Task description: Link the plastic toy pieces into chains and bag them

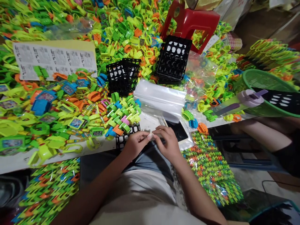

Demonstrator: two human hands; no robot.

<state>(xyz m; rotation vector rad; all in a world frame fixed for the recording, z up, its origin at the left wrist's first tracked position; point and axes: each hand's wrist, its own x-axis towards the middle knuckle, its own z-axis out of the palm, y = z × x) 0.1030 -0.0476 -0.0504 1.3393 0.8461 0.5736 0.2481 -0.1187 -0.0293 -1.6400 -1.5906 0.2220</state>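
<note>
Between my left hand and my right hand, a small whitish piece is pinched in the fingertips at the table's front edge. It is too small to name for certain. Just left of the hands, rows of coloured plastic clip-like pieces stand in a black grid tray. Beyond the fingers lies a stack of clear plastic bags. A dark flat screen-like object rests to the right of my right hand, partly under clear plastic.
Toy watches and loose pieces heap across the table. Black trays, a sticker sheet and a red stool stand among them. A bottle and green basket are right, near another person's arm. Packed pieces flank my lap.
</note>
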